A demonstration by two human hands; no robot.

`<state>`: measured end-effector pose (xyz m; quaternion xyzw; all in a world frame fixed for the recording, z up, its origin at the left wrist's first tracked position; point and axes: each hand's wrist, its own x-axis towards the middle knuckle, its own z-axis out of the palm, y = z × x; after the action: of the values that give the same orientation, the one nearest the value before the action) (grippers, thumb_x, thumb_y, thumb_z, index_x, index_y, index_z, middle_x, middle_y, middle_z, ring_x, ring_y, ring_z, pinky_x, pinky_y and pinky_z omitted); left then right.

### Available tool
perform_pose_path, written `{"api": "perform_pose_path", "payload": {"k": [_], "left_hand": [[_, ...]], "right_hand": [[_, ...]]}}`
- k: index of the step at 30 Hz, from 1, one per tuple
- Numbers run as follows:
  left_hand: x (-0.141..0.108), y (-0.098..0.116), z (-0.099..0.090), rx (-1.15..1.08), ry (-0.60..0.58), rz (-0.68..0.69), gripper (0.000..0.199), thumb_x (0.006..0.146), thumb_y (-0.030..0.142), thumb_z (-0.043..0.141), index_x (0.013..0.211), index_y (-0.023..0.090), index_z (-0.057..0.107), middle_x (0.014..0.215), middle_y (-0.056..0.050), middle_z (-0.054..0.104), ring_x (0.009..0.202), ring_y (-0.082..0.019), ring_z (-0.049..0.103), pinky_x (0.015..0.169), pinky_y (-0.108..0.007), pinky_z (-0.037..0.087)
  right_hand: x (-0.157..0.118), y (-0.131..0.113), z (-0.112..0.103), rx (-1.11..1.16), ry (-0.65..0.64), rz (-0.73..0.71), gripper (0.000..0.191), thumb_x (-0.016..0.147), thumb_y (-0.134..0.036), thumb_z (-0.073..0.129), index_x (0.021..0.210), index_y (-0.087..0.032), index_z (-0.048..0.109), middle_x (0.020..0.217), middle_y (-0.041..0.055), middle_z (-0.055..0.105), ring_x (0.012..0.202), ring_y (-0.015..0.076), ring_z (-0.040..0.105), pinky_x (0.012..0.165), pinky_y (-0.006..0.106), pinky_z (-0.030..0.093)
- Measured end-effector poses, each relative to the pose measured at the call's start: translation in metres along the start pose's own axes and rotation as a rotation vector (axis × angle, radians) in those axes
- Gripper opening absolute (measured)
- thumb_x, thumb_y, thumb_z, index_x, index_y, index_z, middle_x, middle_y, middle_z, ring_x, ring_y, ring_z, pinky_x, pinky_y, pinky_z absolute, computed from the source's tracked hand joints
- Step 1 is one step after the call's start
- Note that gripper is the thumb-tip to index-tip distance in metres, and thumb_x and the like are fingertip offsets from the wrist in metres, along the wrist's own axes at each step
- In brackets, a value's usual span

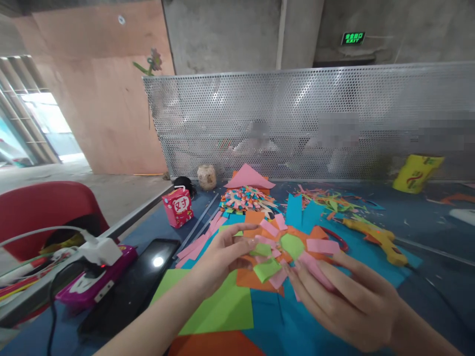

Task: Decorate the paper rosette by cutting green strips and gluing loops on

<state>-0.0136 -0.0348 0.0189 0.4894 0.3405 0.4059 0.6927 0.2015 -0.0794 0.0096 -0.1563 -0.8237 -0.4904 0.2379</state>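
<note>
Between both hands is a paper flower built from orange, pink and green strips, with a light green piece near its middle. My left hand pinches its left side between thumb and fingers, next to a curled green strip. On the other side, my right hand grips the flower's lower right, its fingertips by the pink strips near the centre. My fingers cover part of the flower's edge. Beneath lie a green paper sheet and blue paper. A red curved handle shows partly behind the flower.
A yellow glue gun with a cord lies at right. Paper scraps and a fringed paper pile sit behind. At left are a phone, a purple power strip and a red box. A perforated metal screen borders the table.
</note>
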Motion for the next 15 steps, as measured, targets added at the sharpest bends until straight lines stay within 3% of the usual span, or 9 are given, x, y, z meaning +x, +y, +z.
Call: {"api": "perform_pose_path", "payload": {"k": [9,15], "left_hand": [[0.0030,-0.0002,-0.0003,0.023,0.080,0.006,0.036,0.063,0.023,0.068,0.096,0.017,0.056,0.062,0.002,0.060,0.059,-0.009,0.057,0.057,-0.021,0.043],[0.0028,-0.0006,0.0006,0.044,0.105,-0.016,0.042,0.061,0.024,0.069,0.099,0.016,0.053,0.066,0.000,0.061,0.064,-0.012,0.059,0.060,-0.023,0.043]], "right_hand": [[-0.0006,0.0002,0.0035,-0.067,-0.011,-0.012,0.019,0.080,-0.029,0.049,0.092,-0.027,0.063,0.096,-0.0059,0.066,0.086,0.0130,0.059,0.065,0.028,0.050],[-0.0011,-0.0017,0.0061,-0.067,-0.018,-0.038,0.025,0.080,-0.027,0.045,0.096,-0.024,0.063,0.097,-0.0029,0.065,0.090,0.0169,0.052,0.066,0.034,0.048]]}}
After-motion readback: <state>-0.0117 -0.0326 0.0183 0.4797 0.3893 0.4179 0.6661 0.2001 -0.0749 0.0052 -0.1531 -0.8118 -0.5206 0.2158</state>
